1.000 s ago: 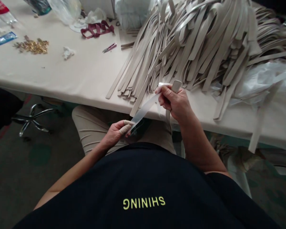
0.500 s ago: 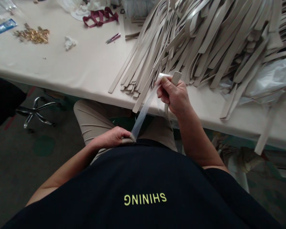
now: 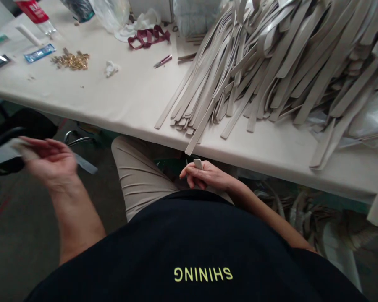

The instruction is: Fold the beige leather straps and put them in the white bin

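My left hand (image 3: 50, 161) is out at the far left, palm turned up, past the table edge. Its thumb and fingers pinch a pale translucent film strip (image 3: 1, 154), blurred; a further pale strip end (image 3: 86, 163) shows on the hand's other side. Low in front of my lap is my right hand (image 3: 204, 174), its fingers curled around a beige strap (image 3: 198, 163) whose rounded tip pokes up. The remainder of that strap is hidden. Just above this hand, a heap of similar beige straps (image 3: 204, 92) lies on the table, several ends reaching its front edge.
On the table (image 3: 126, 100) lie thread snips (image 3: 163, 61), a maroon looped band (image 3: 148, 37), gold-coloured small parts (image 3: 72, 61), a white scrap (image 3: 111, 68) and a blue packet (image 3: 39, 53). A bottle with a red label (image 3: 34, 10) stands at the back left. A dark chair (image 3: 22, 126) is below the left side.
My left hand has swung from my lap far out to the left with the film strip. My right hand has come down from the table edge to my lap, still holding the strap.
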Action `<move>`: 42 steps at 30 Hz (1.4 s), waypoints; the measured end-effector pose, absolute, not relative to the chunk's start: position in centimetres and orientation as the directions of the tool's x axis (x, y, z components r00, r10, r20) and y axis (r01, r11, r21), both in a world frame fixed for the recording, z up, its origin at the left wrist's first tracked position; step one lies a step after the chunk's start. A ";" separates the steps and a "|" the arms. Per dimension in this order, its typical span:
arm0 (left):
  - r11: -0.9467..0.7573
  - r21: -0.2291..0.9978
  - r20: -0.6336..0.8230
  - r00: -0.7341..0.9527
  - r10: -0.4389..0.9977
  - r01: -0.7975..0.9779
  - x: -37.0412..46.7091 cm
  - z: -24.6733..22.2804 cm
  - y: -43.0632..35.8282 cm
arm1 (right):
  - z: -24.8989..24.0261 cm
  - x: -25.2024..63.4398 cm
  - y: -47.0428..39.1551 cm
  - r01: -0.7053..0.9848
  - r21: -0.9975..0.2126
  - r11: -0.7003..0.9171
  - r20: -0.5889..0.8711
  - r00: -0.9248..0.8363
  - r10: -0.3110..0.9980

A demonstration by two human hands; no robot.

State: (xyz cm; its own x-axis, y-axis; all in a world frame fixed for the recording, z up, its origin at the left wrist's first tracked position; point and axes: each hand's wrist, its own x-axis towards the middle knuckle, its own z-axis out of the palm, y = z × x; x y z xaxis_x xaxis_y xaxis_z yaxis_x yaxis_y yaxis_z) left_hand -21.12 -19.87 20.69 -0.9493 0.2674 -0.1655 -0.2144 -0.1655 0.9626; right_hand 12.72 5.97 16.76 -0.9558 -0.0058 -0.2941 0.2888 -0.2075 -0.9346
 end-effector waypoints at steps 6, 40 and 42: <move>-0.489 0.560 -0.539 -0.743 0.397 -0.668 -8.9 14.6 -10.3 | 16.2 11.9 5.4 0.303 -0.927 -0.222 -0.303 -0.952 -0.035; -0.055 0.765 -0.421 -0.563 0.711 -0.641 0.5 13.2 -4.8 | 13.6 12.1 3.5 0.220 -0.870 -0.442 -0.233 -0.972 -0.025; -0.050 0.762 -0.421 -0.552 0.720 -0.646 0.5 13.2 -4.8 | 13.5 12.0 3.5 0.228 -0.860 -0.457 -0.249 -0.968 -0.015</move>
State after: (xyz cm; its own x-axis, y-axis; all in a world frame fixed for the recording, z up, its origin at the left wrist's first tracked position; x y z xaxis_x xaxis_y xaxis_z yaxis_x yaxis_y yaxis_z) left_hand 0.49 -4.84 13.20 -0.5519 0.7196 -0.4214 -0.6462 -0.0497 0.7615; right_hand 11.97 3.52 13.48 -0.9684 -0.0151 -0.2489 0.2280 -0.4571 -0.8597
